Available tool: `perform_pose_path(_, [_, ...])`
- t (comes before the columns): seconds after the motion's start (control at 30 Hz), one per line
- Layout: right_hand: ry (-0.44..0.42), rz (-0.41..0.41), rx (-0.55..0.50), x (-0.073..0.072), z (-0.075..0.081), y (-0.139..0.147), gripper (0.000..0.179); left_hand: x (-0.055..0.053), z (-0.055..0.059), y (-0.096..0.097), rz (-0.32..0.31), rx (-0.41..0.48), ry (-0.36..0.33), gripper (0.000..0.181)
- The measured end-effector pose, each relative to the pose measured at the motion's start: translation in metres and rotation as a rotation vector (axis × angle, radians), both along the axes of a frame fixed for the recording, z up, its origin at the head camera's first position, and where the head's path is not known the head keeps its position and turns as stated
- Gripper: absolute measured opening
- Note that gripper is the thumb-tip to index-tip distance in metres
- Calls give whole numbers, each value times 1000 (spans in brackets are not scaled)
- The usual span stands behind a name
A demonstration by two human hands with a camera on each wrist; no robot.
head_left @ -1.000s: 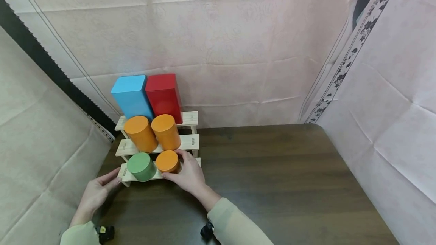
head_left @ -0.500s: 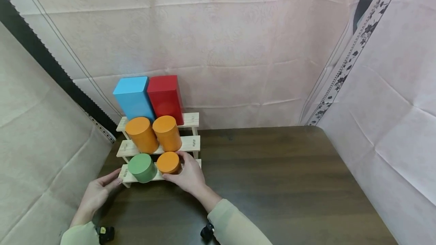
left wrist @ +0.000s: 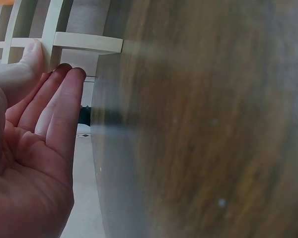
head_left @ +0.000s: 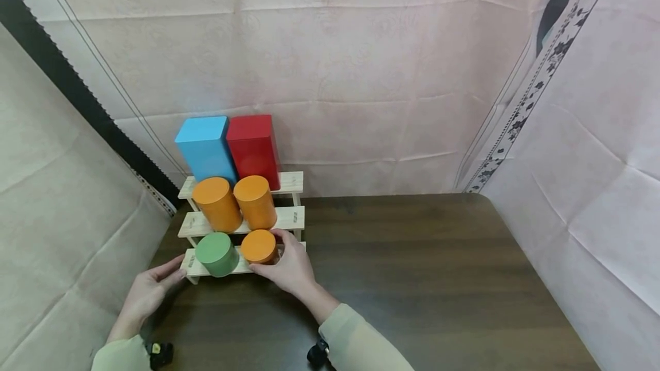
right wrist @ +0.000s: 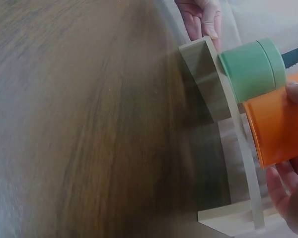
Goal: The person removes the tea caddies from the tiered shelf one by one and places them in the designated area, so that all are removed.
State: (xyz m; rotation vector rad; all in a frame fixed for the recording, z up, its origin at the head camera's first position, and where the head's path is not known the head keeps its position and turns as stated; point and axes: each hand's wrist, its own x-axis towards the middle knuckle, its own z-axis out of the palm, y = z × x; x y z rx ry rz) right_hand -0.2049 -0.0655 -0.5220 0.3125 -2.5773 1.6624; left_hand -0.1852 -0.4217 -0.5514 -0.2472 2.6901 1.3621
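A three-step pale wooden stand (head_left: pixel 291 217) stands on the left part of a table. My right hand (head_left: pixel 291 265) grips a short orange round tin (head_left: pixel 259 246) on the lowest step, thumb at the front and fingers behind. In the right wrist view the orange tin (right wrist: pixel 278 129) sits beside a green round tin (right wrist: pixel 253 72) with a lid seam. My left hand (head_left: pixel 146 293) pinches the left end of the lowest step. The left wrist view shows the left hand's thumb (left wrist: pixel 32 62) against the wood, with the other fingers around its end.
Two taller orange cylinders (head_left: pixel 256 202) stand on the middle step. A blue box (head_left: pixel 206 147) and a red box (head_left: pixel 252 150) stand on the top step. The dark wooden table (head_left: pixel 412 268) extends to the right. Pale cloth (head_left: pixel 361 73) hangs behind and at both sides.
The short orange tin has shifted slightly right with my right hand, widening the gap to the green tin. My left hand stays at the stand's end. The head view has shifted slightly.
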Motion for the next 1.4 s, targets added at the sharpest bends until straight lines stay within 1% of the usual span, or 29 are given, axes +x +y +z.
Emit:
perform_pose_path(0.2, [26, 31, -122, -2, 3, 20, 81, 1, 0, -1, 9, 10, -9, 84])
perform_pose_path(0.3, [38, 26, -161, -4, 4, 35, 81, 1, 0, 0, 7, 9, -2, 84])
perform_pose_path(0.43, [44, 4, -177, -6, 4, 58, 81, 1, 1, 1, 2, 4, 2, 83])
perform_pose_path(0.67, [44, -31, -193, -8, 3, 97, 77, 0, 1, 0, 11, -65, 16, 79])
perform_pose_path(0.87, [57, -76, -168, -11, -1, 121, 78, 0, -2, -2, -4, -18, 7, 82])
perform_pose_path(0.93, [64, -101, -160, -14, -4, 129, 78, 0, -2, -2, -8, -2, 0, 83])
perform_pose_path(1.03, [66, -126, -158, -19, -9, 142, 79, 0, -3, -3, -10, 6, 8, 84])
perform_pose_path(1.2, [31, -157, -179, -30, -16, 159, 79, 2, -2, -1, -15, -3, 21, 83])
perform_pose_path(1.33, [5, -175, -204, -40, -24, 165, 79, 3, -2, 0, 0, -18, 13, 83])
perform_pose_path(1.4, [-6, -184, -210, -46, -28, 167, 80, 3, -3, -1, 8, -9, 11, 82])
